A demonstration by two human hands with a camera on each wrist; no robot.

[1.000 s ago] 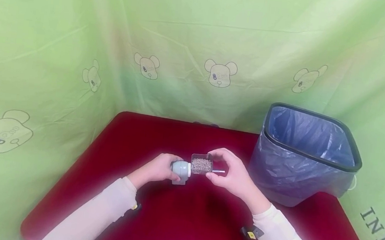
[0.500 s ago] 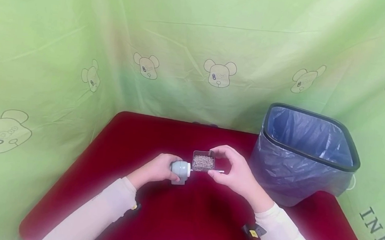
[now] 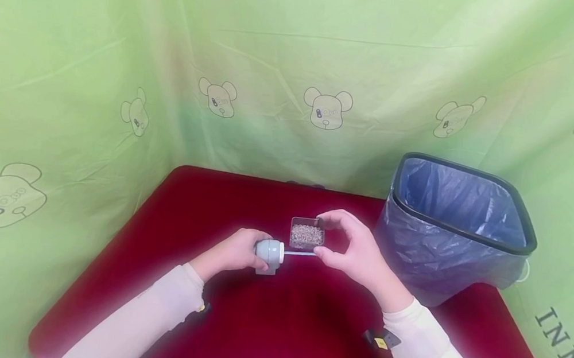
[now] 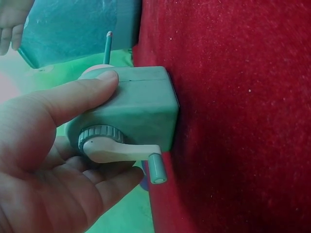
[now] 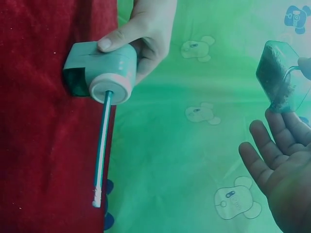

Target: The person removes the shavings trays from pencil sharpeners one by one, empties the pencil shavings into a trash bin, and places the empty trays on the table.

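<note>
My left hand [image 3: 241,249] grips a grey-blue hand-crank pencil sharpener [image 3: 269,254], its thumb across the top. A pencil [image 3: 299,253] sticks out of the white round front, eraser end outward. On the back is a white crank [image 4: 124,151] with a small handle knob. A dark drawer opening [image 5: 75,81] shows in the sharpener's body in the right wrist view. Between thumb and fingers, my right hand [image 3: 355,249] pinches the clear shavings drawer [image 3: 305,246], which holds a layer of shavings. The drawer is apart from the sharpener, just beyond the pencil in the head view.
A bin [image 3: 463,239] with a dark rim and bluish plastic liner stands at the right back on the red-covered table [image 3: 223,196]. Green curtains [image 3: 273,56] printed with bear heads surround the table on the left, back and right.
The right hand has moved the shavings drawer away from the sharpener, farther back and slightly right, so more of the pencil shows. The left hand and sharpener have stayed in place.
</note>
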